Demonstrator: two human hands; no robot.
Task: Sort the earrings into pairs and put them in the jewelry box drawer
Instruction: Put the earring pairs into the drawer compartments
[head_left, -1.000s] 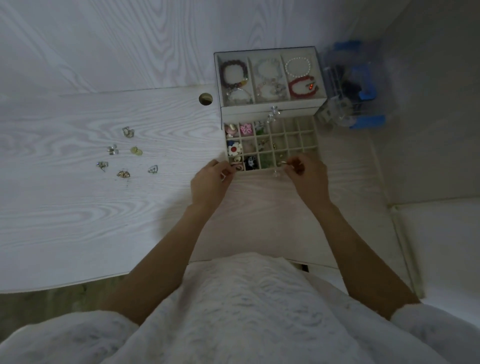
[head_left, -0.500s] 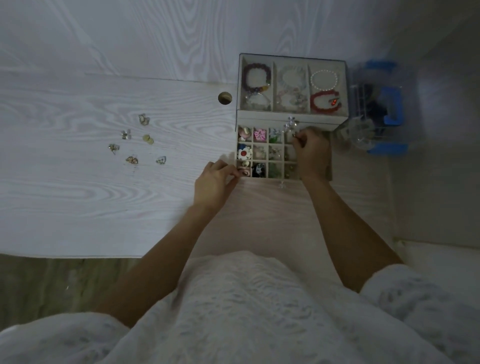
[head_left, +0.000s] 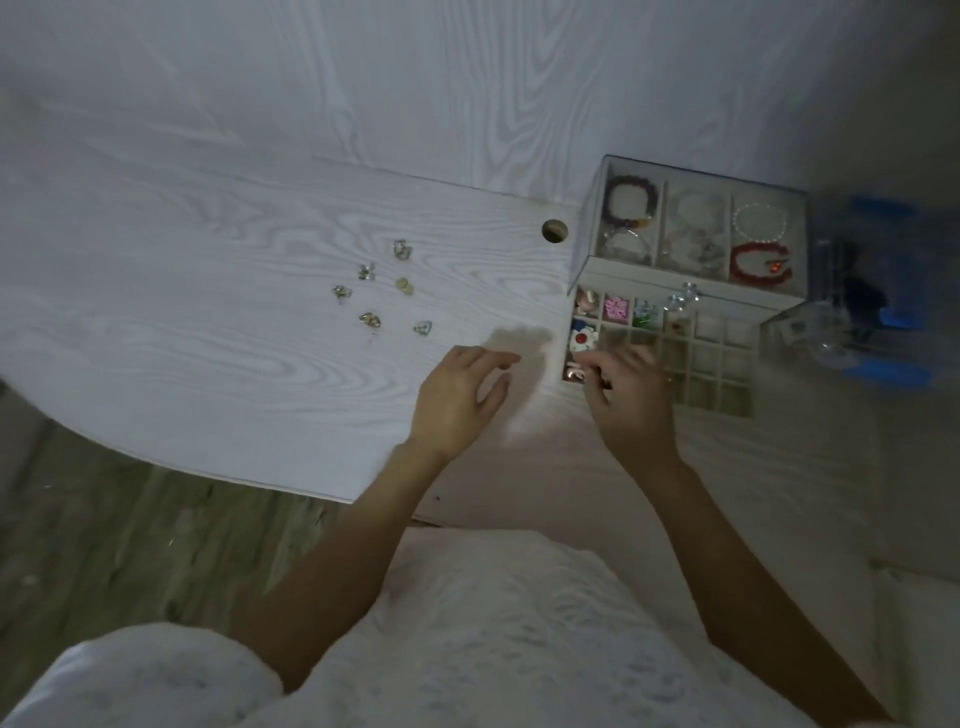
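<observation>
Several small loose earrings (head_left: 370, 319) lie scattered on the white wood-grain table, left of the jewelry box (head_left: 587, 228). Its gridded drawer (head_left: 719, 387) stands pulled out toward me, with earrings in the left compartments, among them a pink one (head_left: 616, 308) and a white flower with a red centre (head_left: 583, 339). My left hand (head_left: 457, 400) hovers over the table just left of the drawer, fingers relaxed and empty. My right hand (head_left: 631, 400) is over the drawer's front-left corner with fingers loosely curled; nothing shows in them.
The box's top tray holds bracelets, purple (head_left: 631, 200) and red (head_left: 758, 262). A crystal knob (head_left: 683, 299) sits above the drawer. A clear and blue container (head_left: 857, 317) stands right of the box. A round cable hole (head_left: 554, 230) is in the table. The table edge (head_left: 260, 475) runs diagonally at left.
My right hand has come from the drawer's back row to its front-left corner. My left hand has left the drawer's corner and shifted left. The view has swung left.
</observation>
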